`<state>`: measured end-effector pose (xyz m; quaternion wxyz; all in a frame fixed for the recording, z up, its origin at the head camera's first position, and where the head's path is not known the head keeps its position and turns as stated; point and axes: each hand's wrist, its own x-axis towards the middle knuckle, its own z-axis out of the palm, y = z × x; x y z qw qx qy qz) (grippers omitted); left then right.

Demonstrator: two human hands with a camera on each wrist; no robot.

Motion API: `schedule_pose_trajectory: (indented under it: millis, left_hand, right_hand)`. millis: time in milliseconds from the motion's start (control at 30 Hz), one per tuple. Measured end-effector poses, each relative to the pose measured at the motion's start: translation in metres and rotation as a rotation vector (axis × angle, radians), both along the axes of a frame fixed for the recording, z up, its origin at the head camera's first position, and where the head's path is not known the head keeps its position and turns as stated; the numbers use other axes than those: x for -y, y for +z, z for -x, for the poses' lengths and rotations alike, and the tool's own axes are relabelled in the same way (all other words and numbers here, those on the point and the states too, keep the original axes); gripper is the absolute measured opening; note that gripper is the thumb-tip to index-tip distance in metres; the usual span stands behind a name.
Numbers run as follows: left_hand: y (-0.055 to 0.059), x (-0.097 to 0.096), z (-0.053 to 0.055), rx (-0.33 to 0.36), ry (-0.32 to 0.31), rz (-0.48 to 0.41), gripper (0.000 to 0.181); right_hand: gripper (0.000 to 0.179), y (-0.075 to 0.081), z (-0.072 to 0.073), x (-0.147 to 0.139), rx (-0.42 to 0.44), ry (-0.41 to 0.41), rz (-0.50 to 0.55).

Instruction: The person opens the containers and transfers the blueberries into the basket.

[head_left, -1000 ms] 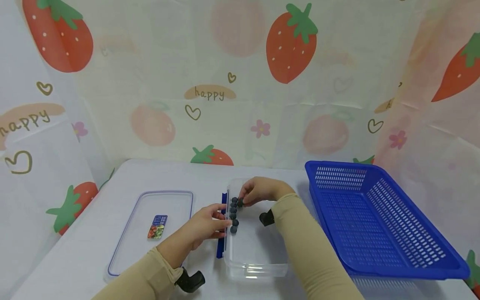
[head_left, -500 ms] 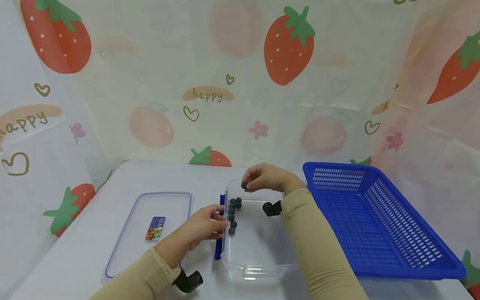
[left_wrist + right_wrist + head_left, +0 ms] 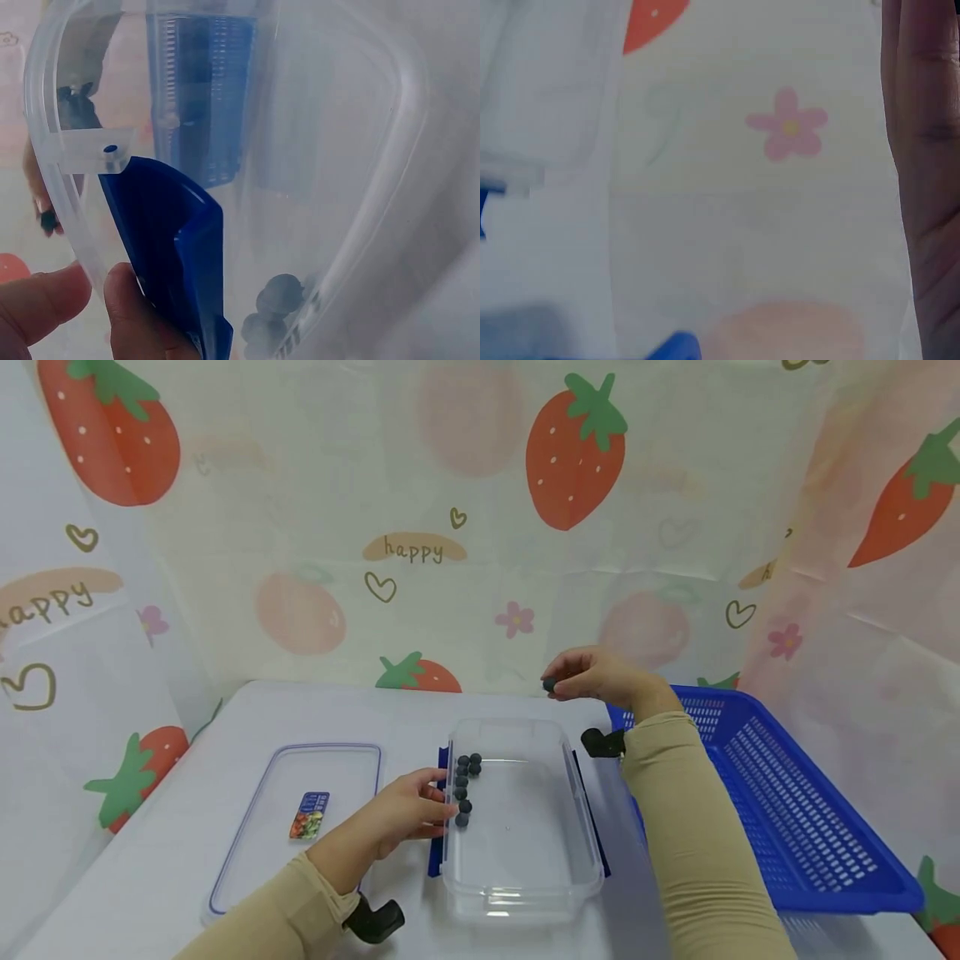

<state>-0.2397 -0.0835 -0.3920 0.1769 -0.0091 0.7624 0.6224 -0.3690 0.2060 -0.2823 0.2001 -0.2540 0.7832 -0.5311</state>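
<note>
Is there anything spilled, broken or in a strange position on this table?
Nothing stands out. The dark berries lie together inside the clear container, none on the table. The lid lies flat beside it. The right hand pinches one berry; the left hand touches the container's edge.

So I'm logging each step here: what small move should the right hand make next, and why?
Probably carry on rightward and release over the blue basket. The right hand pinches one dark ball above the table, beyond the clear box, while the left hand steadies that box.
</note>
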Motion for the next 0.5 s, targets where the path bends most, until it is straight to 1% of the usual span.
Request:
schedule_pose_trajectory:
  millis: [167,333,500]
  left_hand:
    - [0.001,0.0,0.001,0.006,0.005,0.007,0.062]
    - [0.001,-0.001,0.0,0.007,0.008,0.012,0.062]
    - [0.002,-0.002,-0.001,0.0,0.007,0.019,0.062]
  right_hand:
    - [0.022,-0.001,-0.002,-0.026,-0.009,-0.045,0.015]
    - [0.021,-0.009,-0.002,-0.058,0.025,-0.103,0.05]
    - [0.025,-0.019,-0.003,-0.089,0.046,-0.119,0.084]
